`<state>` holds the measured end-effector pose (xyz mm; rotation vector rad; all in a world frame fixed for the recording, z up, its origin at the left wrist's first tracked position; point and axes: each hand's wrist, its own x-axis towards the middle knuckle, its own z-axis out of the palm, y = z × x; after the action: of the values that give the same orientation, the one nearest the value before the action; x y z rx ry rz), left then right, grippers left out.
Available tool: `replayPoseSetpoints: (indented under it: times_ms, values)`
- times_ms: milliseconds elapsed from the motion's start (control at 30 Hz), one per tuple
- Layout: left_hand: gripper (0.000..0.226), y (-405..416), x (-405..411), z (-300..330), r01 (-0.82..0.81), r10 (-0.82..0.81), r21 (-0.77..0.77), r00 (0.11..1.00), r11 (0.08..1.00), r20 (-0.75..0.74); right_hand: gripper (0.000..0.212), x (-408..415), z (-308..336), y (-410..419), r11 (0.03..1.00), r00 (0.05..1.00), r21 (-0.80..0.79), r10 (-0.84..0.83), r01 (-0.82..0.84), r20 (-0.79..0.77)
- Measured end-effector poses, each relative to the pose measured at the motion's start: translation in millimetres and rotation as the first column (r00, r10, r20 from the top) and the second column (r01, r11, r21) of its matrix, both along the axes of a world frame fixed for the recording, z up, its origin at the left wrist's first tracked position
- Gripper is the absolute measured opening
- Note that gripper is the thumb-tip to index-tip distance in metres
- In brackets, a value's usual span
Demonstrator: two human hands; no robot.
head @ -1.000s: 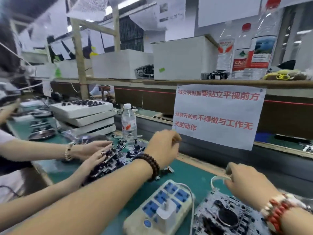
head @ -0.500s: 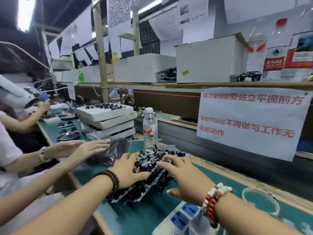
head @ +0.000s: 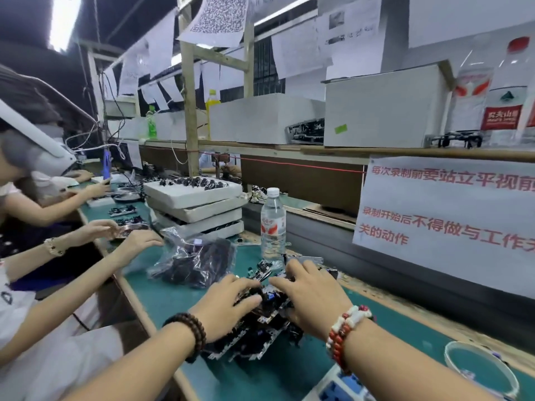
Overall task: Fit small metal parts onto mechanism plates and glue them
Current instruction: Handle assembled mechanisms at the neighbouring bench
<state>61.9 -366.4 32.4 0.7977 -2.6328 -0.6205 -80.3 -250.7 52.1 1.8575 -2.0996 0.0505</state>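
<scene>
A heap of dark mechanism plates with silver edges lies on the green bench mat in front of me. My left hand, with a dark bead bracelet on the wrist, lies on the heap's left side, fingers stretched over the top plates. My right hand, with a red and white bracelet, covers the heap's right side with its fingers spread and pointing left. The fingertips of both hands nearly meet over the heap. The plates under my palms are hidden. No small metal part or glue is visible in either hand.
A water bottle stands just behind the heap. A plastic bag of dark parts lies to the left, stacked white foam trays behind it. A power strip and a clear round dish sit at right. A neighbour's hands work at left.
My view swung left. My right hand left the spot by the clear dish and came onto the heap of plates; my left hand settled on the heap's other side.
</scene>
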Motion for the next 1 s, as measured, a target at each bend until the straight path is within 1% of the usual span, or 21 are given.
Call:
replayPoseSetpoints:
  times_ms: [67, 133, 233, 333, 433, 467, 567, 633, 700, 767, 833, 900, 933, 1000]
  values:
    - [0.028, -2.4, 0.4, -2.7, -0.055, 0.049, -0.046, 0.991, 0.997, -0.120, 0.043, -0.8, -0.9, 0.8, 1.000, 0.998, 0.019, 0.022, -0.021, -0.057]
    - [0.032, -5.5, -1.3, -8.1, -0.096, 0.080, -0.092, 0.984, 0.991, -0.160, 0.036, -1.9, -2.1, 3.4, 1.000, 0.996, 0.022, 0.024, -0.022, -0.091]
    - [0.043, -7.8, -8.5, -15.6, -0.155, 0.137, -0.157, 0.983, 0.975, -0.124, 0.032, -2.6, -2.4, 8.8, 0.999, 0.994, 0.018, 0.030, -0.028, -0.109]
    - [0.052, -9.6, -14.9, -12.0, -0.215, 0.204, -0.222, 0.976, 0.951, -0.074, 0.033, -5.8, -0.5, 14.5, 1.000, 0.997, -0.010, 0.007, -0.008, -0.080]
    - [0.049, -10.7, -21.3, -4.7, -0.165, 0.164, -0.082, 0.986, 0.983, -0.017, 0.033, -8.3, 4.8, 20.8, 0.999, 0.999, -0.027, -0.041, 0.041, -0.015]
    - [0.047, -9.9, -22.7, -3.5, -0.152, 0.152, -0.072, 0.988, 0.986, -0.004, 0.033, -8.5, 7.0, 22.9, 0.998, 0.998, -0.025, -0.055, 0.055, 0.007]
    - [0.044, -4.0, -24.4, 0.0, -0.085, 0.087, -0.123, 0.996, 0.989, 0.013, 0.033, -10.2, 13.9, 30.6, 0.995, 0.993, -0.038, -0.093, 0.096, 0.070]
    - [0.042, 3.1, -24.0, 3.1, -0.046, 0.040, -0.113, 0.998, 0.992, -0.055, 0.037, -13.9, 13.2, 36.3, 0.992, 0.989, -0.027, -0.118, 0.121, 0.087]
    - [0.045, 9.3, -25.0, 8.2, -0.034, 0.020, -0.104, 0.990, 0.994, -0.137, 0.038, -18.1, 11.4, 41.0, 0.989, 0.986, -0.049, -0.133, 0.139, 0.100]
    - [0.048, 15.8, -27.6, 13.3, -0.034, 0.008, -0.121, 0.979, 0.992, -0.204, 0.039, -21.8, 11.0, 44.9, 0.985, 0.981, -0.093, -0.135, 0.149, 0.141]
    - [0.048, 20.2, -32.1, 20.9, -0.038, -0.011, -0.154, 0.952, 0.987, -0.306, 0.040, -24.8, 15.4, 49.3, 0.980, 0.974, -0.128, -0.127, 0.153, 0.187]
    - [0.053, 23.6, -37.0, 29.7, -0.027, -0.039, -0.173, 0.931, 0.984, -0.363, 0.040, -27.2, 23.5, 55.2, 0.976, 0.965, -0.153, -0.118, 0.157, 0.235]
    - [0.058, 24.3, -39.3, 32.5, -0.014, -0.046, -0.154, 0.925, 0.988, -0.378, 0.040, -28.4, 27.6, 59.2, 0.972, 0.955, -0.165, -0.119, 0.169, 0.273]
    - [0.073, 25.5, -42.0, 33.2, -0.007, -0.009, -0.041, 0.924, 0.999, -0.382, 0.031, -30.7, 35.3, 70.4, 0.952, 0.905, -0.209, -0.122, 0.223, 0.408]
